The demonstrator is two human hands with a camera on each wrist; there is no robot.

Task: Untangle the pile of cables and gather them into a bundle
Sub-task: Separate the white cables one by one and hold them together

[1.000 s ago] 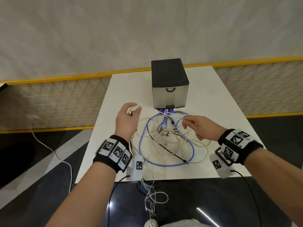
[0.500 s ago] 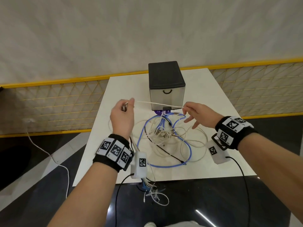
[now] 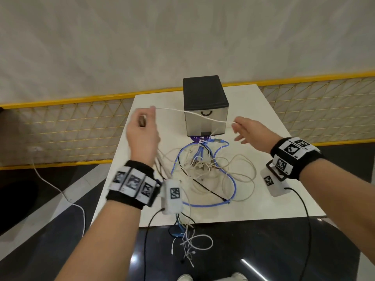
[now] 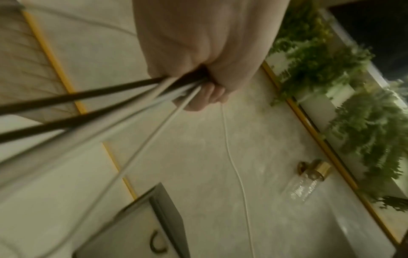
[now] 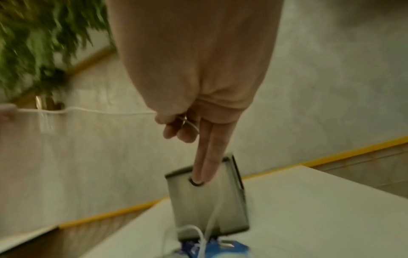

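A tangle of white, blue and black cables [image 3: 205,171] lies on the white table [image 3: 261,122]. My left hand [image 3: 143,126] is raised above the table's left side, fisted round several gathered cables [image 4: 141,97] that trail down past the wrist and hang off the front edge [image 3: 188,240]. One white cable [image 3: 192,114] stretches from that fist across to my right hand [image 3: 246,129], which pinches it between thumb and forefinger [image 5: 170,120] with two fingers [image 5: 207,157] held straight. From the pinch the cable drops back to the pile.
A grey drawer box with a black top [image 3: 205,104] stands behind the pile. A purple packet [image 3: 199,138] lies at its foot. A yellow mesh fence [image 3: 60,126] runs behind the table. A loose white lead [image 3: 58,191] lies on the dark floor at left.
Both hands rose off the pile and moved apart, drawing one white cable taut between them. The left hand lifted its gathered cables higher; the right went from touching the tangle to pinching the strand.
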